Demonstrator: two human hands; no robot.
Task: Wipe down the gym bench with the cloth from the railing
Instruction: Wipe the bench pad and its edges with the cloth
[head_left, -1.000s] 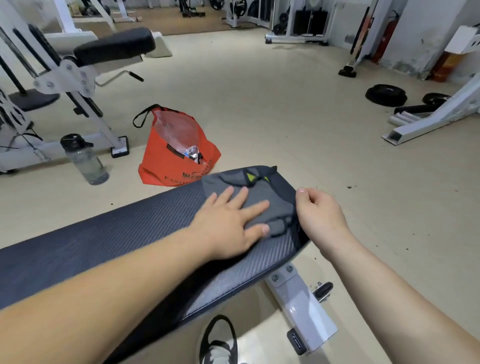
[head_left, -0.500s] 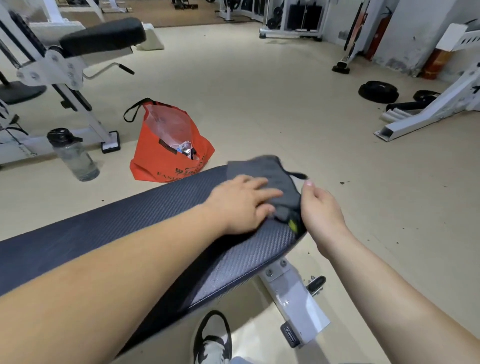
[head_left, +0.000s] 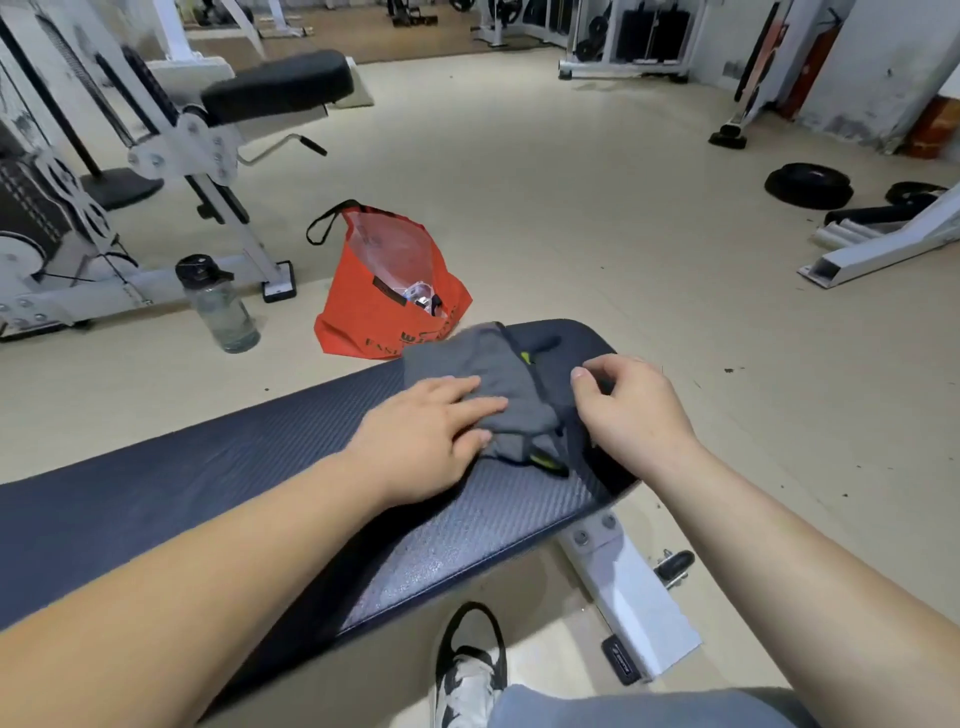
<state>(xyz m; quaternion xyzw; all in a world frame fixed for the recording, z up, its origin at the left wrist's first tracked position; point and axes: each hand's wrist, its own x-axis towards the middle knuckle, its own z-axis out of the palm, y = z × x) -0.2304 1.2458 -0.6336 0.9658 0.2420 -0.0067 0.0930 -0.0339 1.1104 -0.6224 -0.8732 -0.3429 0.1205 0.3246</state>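
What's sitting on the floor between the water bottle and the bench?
In the head view, an orange bag stands between the water bottle and the bench, its lower edge hidden behind the cloth.

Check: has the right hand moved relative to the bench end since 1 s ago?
Yes. The right hand came off the rounded end of the dark blue padded gym bench and moved inward, now pinching the grey cloth.

A gym: padded weight machines (head_left: 171, 135) far left, weight plates (head_left: 808, 185) on the floor far right.
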